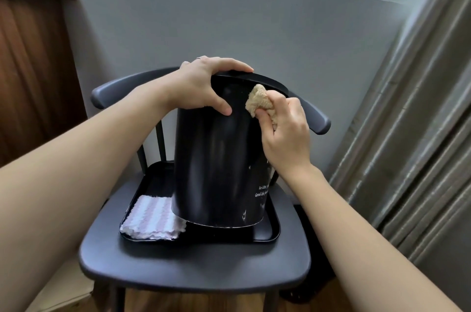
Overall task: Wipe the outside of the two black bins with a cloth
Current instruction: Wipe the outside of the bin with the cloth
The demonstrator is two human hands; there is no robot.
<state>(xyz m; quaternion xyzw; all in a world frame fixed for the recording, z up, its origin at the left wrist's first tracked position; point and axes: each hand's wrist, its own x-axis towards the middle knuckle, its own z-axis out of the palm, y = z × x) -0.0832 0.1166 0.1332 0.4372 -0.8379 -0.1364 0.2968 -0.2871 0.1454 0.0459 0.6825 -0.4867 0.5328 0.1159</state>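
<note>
— Bin [216,158] first: what does it look like?

— Black, smooth and glossy, with small white lettering low on its right side and a few pale specks near the bottom. It stands tilted on a black tray [265,235] on the seat of a dark chair [193,268]; its near bottom edge is lifted off the tray.

— And the hands?

— Left hand [204,84] grips the bin's top edge, fingers curled over the rim, thumb pressed on the near wall. Right hand [285,130] pinches a bunched tan cloth [257,100] and holds it against the upper right wall, just under the rim.

— Room around it?

— A folded pink-and-white striped cloth [150,220] lies in the tray's left front corner, touching the bin's base. The chair's curved backrest sits just behind the bin. A curtain [407,133] hangs to the right, a wooden door [30,69] to the left.
</note>
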